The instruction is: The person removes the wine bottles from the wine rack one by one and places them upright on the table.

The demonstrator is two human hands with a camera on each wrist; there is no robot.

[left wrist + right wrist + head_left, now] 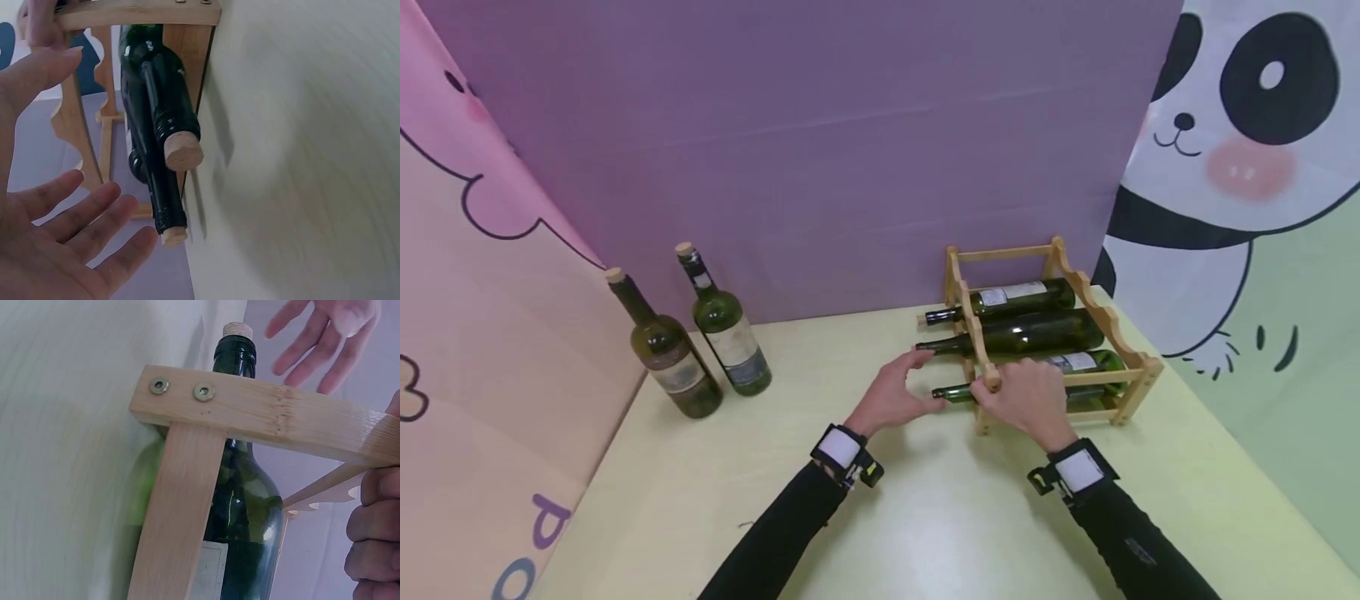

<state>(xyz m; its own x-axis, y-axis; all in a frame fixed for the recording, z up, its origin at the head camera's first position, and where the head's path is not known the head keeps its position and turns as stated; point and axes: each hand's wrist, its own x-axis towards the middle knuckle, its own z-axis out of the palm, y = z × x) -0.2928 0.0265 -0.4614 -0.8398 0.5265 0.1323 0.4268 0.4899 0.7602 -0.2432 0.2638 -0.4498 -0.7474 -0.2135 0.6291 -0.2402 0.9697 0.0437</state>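
A wooden wine rack [1138, 390] stands at the right of the table with three dark green wine bottles lying in its lower level: back bottle [1060, 293], middle bottle [1047, 332] and front bottle [1108, 362]. Their necks point left. My right hand [1027, 398] grips the rack's near left end, its fingers [375, 519] curled on the wood in the right wrist view. Beside the bottle necks is my left hand [895, 394], fingers spread and nothing held. In the left wrist view its palm [44, 256] is left of two corked necks, the nearer cork [184, 151] facing the camera.
Two corked wine bottles, one [679, 373] nearer the left wall and one [735, 337] beside it, stand upright at the table's back left. A purple backdrop [820, 167] rises behind the table [925, 533]. Printed panels flank both sides, a panda [1232, 167] on the right one.
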